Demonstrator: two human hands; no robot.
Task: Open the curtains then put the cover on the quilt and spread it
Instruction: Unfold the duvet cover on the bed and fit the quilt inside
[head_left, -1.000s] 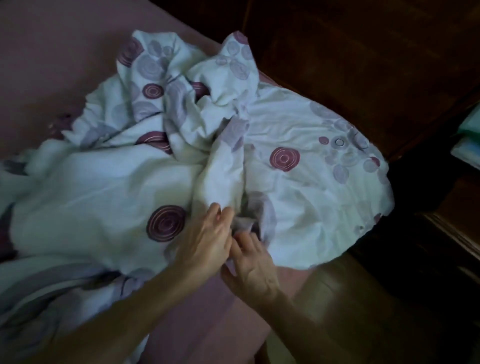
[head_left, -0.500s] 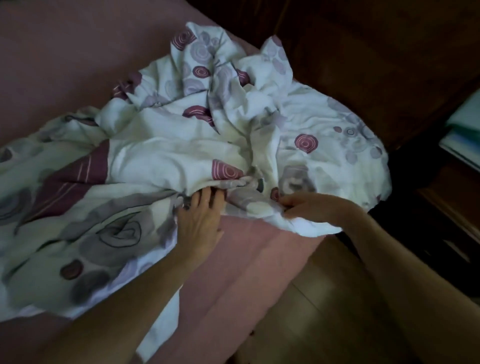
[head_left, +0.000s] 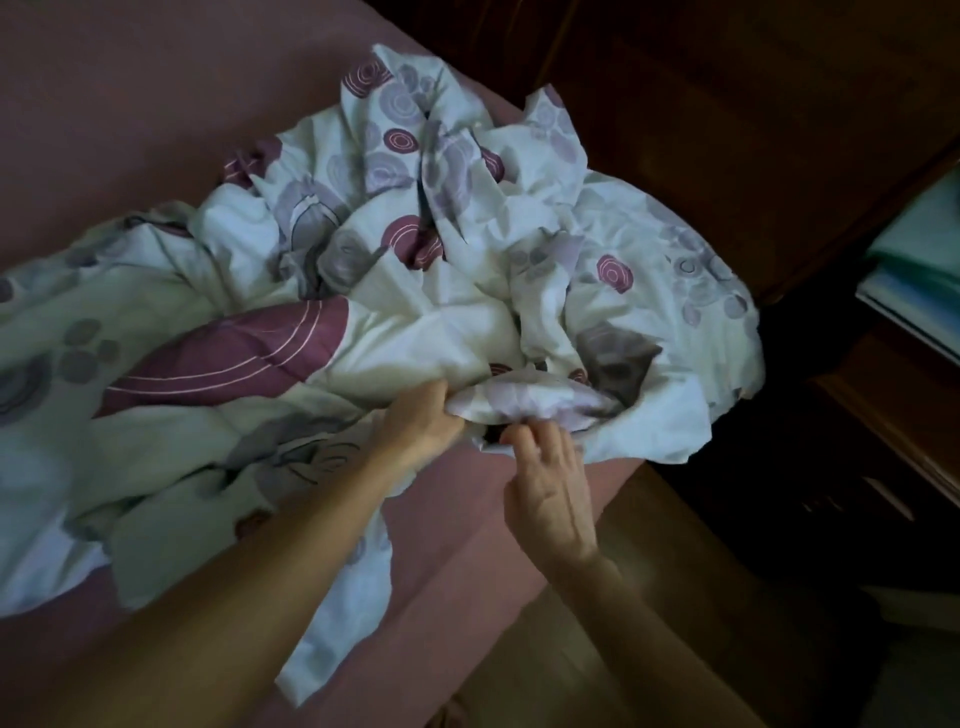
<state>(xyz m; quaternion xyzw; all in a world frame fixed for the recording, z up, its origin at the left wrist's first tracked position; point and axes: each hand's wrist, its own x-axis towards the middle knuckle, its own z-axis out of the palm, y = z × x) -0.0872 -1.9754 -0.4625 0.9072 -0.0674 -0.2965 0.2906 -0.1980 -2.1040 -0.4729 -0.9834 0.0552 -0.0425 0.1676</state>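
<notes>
A white quilt cover (head_left: 426, 317) printed with purple and maroon circles lies crumpled across the pink bed (head_left: 104, 104), bunched toward the bed's right corner. My left hand (head_left: 421, 426) grips a fold at the cover's near edge, fingers curled into the cloth. My right hand (head_left: 545, 478) is just to its right, fingers reaching up to the underside of a rolled lilac fold (head_left: 524, 402); the fingertips touch the fabric. I cannot tell the quilt from its cover in the heap. No curtains are in view.
The room is dim. A dark wooden headboard or cabinet (head_left: 727, 130) rises behind the bed's corner. A wooden nightstand (head_left: 893, 415) with stacked pale items (head_left: 924, 265) stands at the right. Wooden floor (head_left: 597, 649) shows below the bed edge.
My right hand left the cover's right edge and came in beside my left hand under the fold. My left hand went from lying on the cloth to gripping it. The view shifted slightly.
</notes>
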